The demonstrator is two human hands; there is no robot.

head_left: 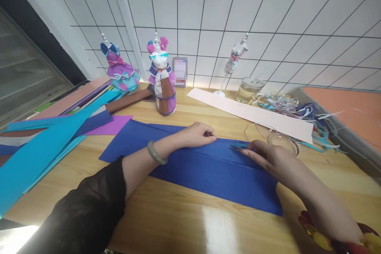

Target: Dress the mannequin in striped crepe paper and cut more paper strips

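A wide blue sheet (202,170), paper or thin cloth, lies across the table with a fold line along it. My left hand (198,134) is closed at its far edge, with the fingers curled and the thumb side down on the sheet; a green bangle (156,153) circles that wrist. Small scissors (236,148) are in my right hand (264,156), their blades pointing left over the far right part of the sheet. My right fingers hide most of the handles.
Blue, brown and purple strips (59,135) cover the left side. Several dressed mini mannequins (162,75) stand at the back, near a glass jar (249,89). A pale pink strip (253,114), tangled ribbons (279,103), a ribbon roll (284,143) and an orange-lined bin (342,119) are at right.
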